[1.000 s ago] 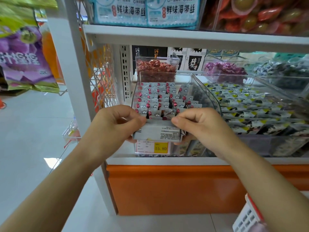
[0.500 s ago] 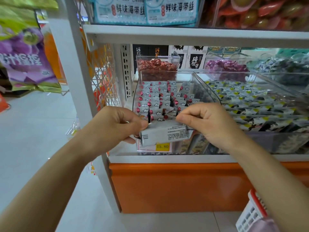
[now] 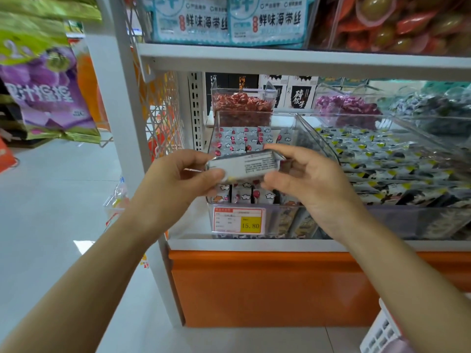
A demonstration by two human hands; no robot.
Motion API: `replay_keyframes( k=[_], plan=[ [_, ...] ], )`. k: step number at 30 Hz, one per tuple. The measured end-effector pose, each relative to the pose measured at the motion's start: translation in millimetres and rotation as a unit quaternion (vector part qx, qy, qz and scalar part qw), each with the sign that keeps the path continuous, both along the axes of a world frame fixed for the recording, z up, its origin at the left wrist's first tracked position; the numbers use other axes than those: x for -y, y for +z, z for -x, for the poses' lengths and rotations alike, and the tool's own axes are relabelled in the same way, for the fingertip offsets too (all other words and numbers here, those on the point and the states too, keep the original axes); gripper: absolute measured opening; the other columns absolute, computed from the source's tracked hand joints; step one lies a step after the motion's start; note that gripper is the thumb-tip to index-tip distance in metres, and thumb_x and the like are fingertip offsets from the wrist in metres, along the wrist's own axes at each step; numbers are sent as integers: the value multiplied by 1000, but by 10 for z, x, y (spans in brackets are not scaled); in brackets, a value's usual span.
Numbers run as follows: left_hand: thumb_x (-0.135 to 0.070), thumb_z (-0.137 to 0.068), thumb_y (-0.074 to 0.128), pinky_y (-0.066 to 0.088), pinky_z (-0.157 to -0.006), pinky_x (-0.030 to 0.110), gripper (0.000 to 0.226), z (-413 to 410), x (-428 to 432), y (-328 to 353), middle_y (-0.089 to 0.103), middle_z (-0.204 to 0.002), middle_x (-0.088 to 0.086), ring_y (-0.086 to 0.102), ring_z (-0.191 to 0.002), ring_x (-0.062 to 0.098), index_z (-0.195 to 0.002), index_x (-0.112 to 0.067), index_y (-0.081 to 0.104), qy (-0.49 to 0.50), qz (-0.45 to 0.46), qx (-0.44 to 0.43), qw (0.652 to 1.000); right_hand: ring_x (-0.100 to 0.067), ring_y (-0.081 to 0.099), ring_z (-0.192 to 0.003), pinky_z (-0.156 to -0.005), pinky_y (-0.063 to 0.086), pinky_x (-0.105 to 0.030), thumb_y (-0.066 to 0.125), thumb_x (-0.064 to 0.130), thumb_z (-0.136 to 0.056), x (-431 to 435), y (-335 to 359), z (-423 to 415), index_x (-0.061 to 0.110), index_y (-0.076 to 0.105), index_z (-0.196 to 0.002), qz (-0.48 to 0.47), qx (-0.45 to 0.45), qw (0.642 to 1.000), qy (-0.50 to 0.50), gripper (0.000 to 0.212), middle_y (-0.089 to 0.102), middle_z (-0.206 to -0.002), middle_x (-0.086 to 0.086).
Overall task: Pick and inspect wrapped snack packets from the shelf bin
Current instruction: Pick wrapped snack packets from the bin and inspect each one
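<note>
A grey wrapped snack packet (image 3: 252,164) with small black print is held level in front of the clear shelf bin (image 3: 303,138). My left hand (image 3: 178,182) pinches its left end between thumb and fingers. My right hand (image 3: 305,179) holds its right end, thumb under and fingers over the top. The bin behind holds several grey packets (image 3: 242,138) with red dots and white clouds. A price tag (image 3: 238,220) reading 15.80 sits on the bin's front.
A wider clear bin (image 3: 438,217) of black, white and yellow packets stands to the right. Bins of red (image 3: 242,103) and purple (image 3: 344,105) sweets sit behind. A shelf board (image 3: 280,59) runs overhead. A white basket (image 3: 382,332) is at the lower right. Bags (image 3: 46,93) hang at left.
Both hands have raised the packet and turned it, so its printed side now tilts up. My right hand has rolled palm-up under the right end.
</note>
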State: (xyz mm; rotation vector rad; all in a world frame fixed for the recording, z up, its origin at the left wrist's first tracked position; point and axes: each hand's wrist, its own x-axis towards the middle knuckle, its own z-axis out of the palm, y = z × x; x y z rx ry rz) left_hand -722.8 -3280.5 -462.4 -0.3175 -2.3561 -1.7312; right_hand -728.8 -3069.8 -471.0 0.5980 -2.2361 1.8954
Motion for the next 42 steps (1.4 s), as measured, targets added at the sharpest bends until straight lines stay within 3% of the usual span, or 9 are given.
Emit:
replay_keyframes(
  k=[5,7,11,16,21,26,29,35,42],
  plan=[
    [-33,-89,55,48,-89,26,35,131,-3,-82,59,-114,-8,55,-107,10,-122,-22,59,108,184,-138,967,-9,64,-58,-64,58,-29,67,23,-82,17,-4,109,24,65,-108,31,-41,987,-149,26,71,-81,11],
    [-33,-90,53,30,-109,44,37,187,19,-147,44,-138,2,31,-131,24,-126,-23,58,121,322,-163,925,-9,64,-57,-67,59,-32,66,23,-85,2,4,163,20,63,-108,46,-32,981,-187,23,69,-85,9],
    [-39,-91,50,18,-110,55,36,213,-16,-295,17,-156,8,3,-142,29,-123,-24,60,81,471,-144,867,-13,68,-75,-65,58,-28,69,21,-83,64,8,281,22,57,-99,19,-61,975,-212,19,65,-106,-9],
    [-20,-85,64,20,-109,54,11,223,-8,-286,34,-148,13,13,-140,33,-93,-14,69,80,410,-176,891,-15,65,-83,-76,55,-40,69,24,-82,210,63,378,17,60,-96,-93,-92,973,-190,17,67,-90,2],
    [-16,-82,69,16,-111,46,3,187,-1,-303,39,-144,11,15,-140,30,-84,-15,70,78,382,-181,903,-6,52,-83,-68,36,-7,73,32,-77,427,34,521,11,64,-103,-248,-146,944,-161,34,57,-93,5],
    [-14,-82,68,14,-109,39,8,207,8,-231,37,-146,7,16,-139,26,-83,-23,68,63,338,-152,926,-20,52,-99,-78,37,-33,66,40,-82,644,22,598,16,67,-106,-388,-201,886,-159,34,62,-100,0],
    [-16,-81,69,16,-107,35,20,247,83,-120,41,-142,4,25,-136,27,-79,-34,61,75,296,-134,943,-16,42,-96,-83,30,-37,53,37,-92,650,-12,611,25,71,-98,-483,-190,851,-77,22,53,-74,12],
    [-16,-85,63,13,-100,23,16,260,104,-108,39,-140,-1,22,-134,21,-97,-27,62,86,307,-129,939,-4,63,-63,-60,49,-31,50,5,-89,572,127,744,19,64,-96,-290,-102,949,-74,22,71,-84,1],
    [-10,-85,61,11,-89,11,19,275,92,-89,45,-132,1,30,-129,18,-99,-22,61,88,299,-151,938,-17,40,-101,-78,33,-32,62,34,-87,626,22,892,25,69,-102,-482,-199,845,-116,20,61,-101,5]
  ],
)
